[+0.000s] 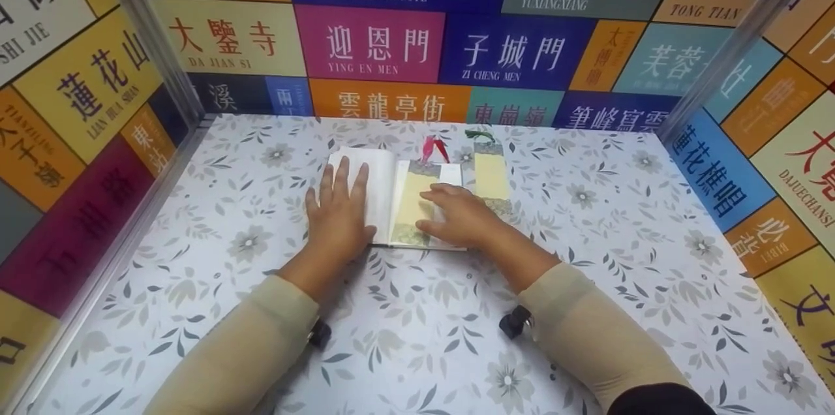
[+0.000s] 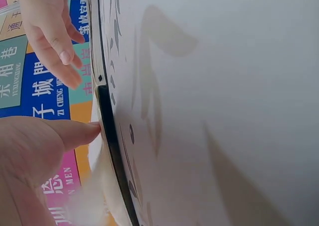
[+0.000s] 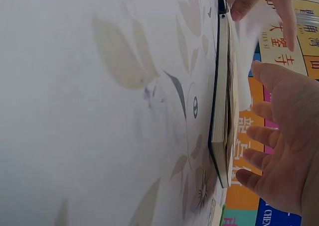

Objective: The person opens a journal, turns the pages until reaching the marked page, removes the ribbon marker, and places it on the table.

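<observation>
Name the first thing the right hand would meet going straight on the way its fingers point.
Most likely the yellow bookmark lying on the open book: the right hand has its fingers aimed across and down toward it. The gap, if any, is hard to judge.

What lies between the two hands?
Between the left hand and right hand, the head view shows part of the open book and a bookmark on its right page.

Bookmark (image 1: 412,199) on the book (image 1: 381,199)
</observation>
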